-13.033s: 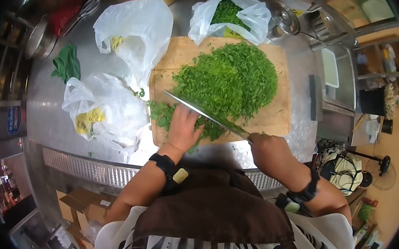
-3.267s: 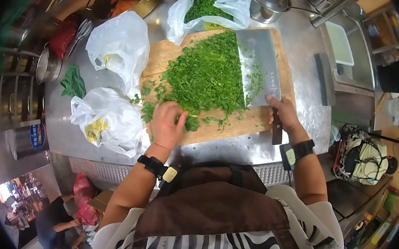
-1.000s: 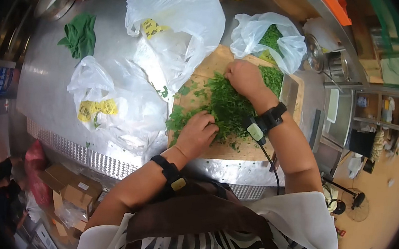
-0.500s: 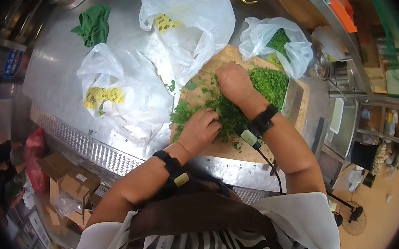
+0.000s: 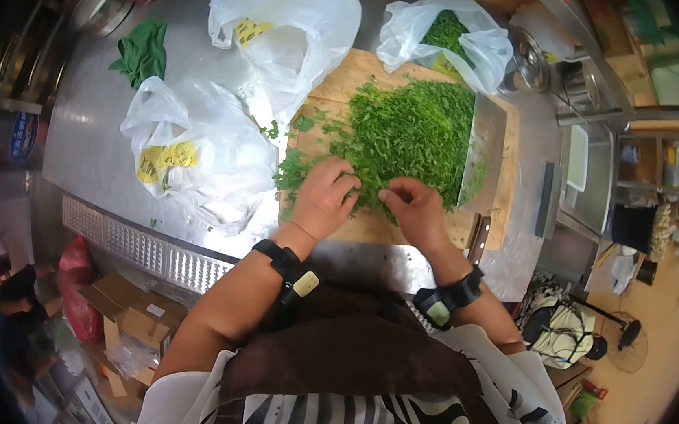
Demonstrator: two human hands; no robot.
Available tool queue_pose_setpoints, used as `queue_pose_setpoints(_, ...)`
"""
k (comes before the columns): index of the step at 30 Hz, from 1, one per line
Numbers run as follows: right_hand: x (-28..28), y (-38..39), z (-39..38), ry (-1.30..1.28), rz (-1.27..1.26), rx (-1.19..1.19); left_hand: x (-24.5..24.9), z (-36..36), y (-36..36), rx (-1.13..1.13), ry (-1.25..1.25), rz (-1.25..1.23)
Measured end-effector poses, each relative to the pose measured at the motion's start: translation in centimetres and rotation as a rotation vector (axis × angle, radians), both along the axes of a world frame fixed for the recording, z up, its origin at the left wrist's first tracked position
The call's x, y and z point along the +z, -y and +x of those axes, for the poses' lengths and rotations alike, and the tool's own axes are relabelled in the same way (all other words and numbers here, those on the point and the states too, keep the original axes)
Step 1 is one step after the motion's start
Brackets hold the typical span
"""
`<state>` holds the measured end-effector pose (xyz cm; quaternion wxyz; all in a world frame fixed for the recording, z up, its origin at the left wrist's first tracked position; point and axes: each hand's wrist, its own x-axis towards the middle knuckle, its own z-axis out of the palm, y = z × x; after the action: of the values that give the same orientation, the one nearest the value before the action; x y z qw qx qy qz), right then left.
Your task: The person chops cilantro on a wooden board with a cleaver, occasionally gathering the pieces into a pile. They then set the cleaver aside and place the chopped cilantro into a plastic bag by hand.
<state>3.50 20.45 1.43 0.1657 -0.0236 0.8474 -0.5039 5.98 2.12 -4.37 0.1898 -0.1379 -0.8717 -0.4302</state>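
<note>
A heap of chopped green herbs covers much of the wooden cutting board. My left hand rests at the front left of the heap, its fingers curled round leafy herb sprigs that look like coriander. Close beside it, my right hand pinches at the same greens with thumb and forefinger; its fingertips partly hide what they hold. A cleaver lies flat at the right of the heap, its dark riveted handle pointing toward me.
Left of the board, two crumpled white plastic bags lie on the steel table. Another bag with chopped greens stands behind the board. A green cloth and a metal pan sit at the far left.
My right hand has come back from the top of the heap toward me, beside my left hand, and now pinches. The heap and cleaver show more fully. The view has shifted slightly.
</note>
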Motion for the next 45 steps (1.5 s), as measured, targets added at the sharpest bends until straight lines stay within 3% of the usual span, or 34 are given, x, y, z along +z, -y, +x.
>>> queue_pose_setpoints(5,-6.3,3.0,2.1,0.071,-0.339,-0.380,0.6,0.1,-0.1,0.002,0.047,-0.003)
queue_pose_setpoints(9,-4.5,4.6,2.0,0.246,-0.371,-0.411,1.7,-0.1,0.5,-0.082,0.117,0.078)
queue_pose_setpoints(11,-4.9,5.1,2.4,0.270,-0.541,-0.482,1.1,-0.3,0.4,-0.032,0.243,0.143)
queue_pose_setpoints(15,-7.9,4.1,3.6,0.207,-0.487,-0.400,0.2,-0.3,-1.1,0.026,0.110,0.056)
queue_pose_setpoints(17,-5.5,3.1,3.4,0.506,-0.935,-0.484,0.0,-0.1,-1.3,0.024,0.035,0.029)
queue_pose_setpoints(18,-3.9,2.4,3.0,0.507,-0.934,-0.473,0.0,0.0,-1.3,0.034,0.032,0.028)
queue_pose_setpoints(20,-0.5,1.0,1.9,0.645,-0.513,-0.305,0.0,0.0,-1.4,0.020,-0.009,-0.027)
queue_pose_setpoints(21,-0.1,0.3,1.5,0.546,-0.284,-0.162,0.0,0.0,-1.4,0.016,-0.001,-0.013)
queue_pose_setpoints(22,0.4,0.0,1.1,0.544,-0.277,-0.153,0.0,0.0,-1.4,0.026,-0.005,-0.008)
queue_pose_setpoints(24,1.6,-0.4,0.1,-0.220,0.340,0.216,0.0,0.0,-1.5,0.027,-0.020,-0.025)
queue_pose_setpoints(25,1.9,0.0,-0.8,-0.226,0.345,0.228,0.1,0.0,-1.5,0.040,-0.024,-0.019)
queue_pose_setpoints(27,2.0,1.8,-3.0,-0.640,0.379,0.244,0.3,-0.1,-1.4,0.019,-0.029,0.001)
queue_pose_setpoints(28,1.7,2.7,-4.2,-0.646,0.378,0.256,0.3,-0.1,-1.3,0.032,-0.033,0.004)
queue_pose_setpoints(30,0.3,4.3,-6.5,-0.831,0.543,0.467,0.3,0.0,-1.3,0.019,-0.007,0.032)
queue_pose_setpoints(34,-1.4,5.6,-9.3,-0.873,0.678,0.724,0.3,-0.1,-1.0,0.024,-0.025,0.056)
queue_pose_setpoints(36,-1.1,5.8,-10.8,-0.866,0.614,0.763,0.1,-0.3,-0.8,-0.005,-0.071,0.066)
queue_pose_setpoints(38,-0.8,6.6,-12.3,-0.683,0.559,0.447,-0.2,-0.2,-0.9,0.020,-0.050,0.076)
queue_pose_setpoints(40,-1.1,7.9,-13.5,-0.699,0.474,0.400,-0.6,0.0,-0.9,0.024,-0.034,0.075)
queue_pose_setpoints(45,-3.8,12.6,-12.8,-0.771,0.168,0.776,-1.5,0.1,-0.8,0.026,-0.049,0.041)
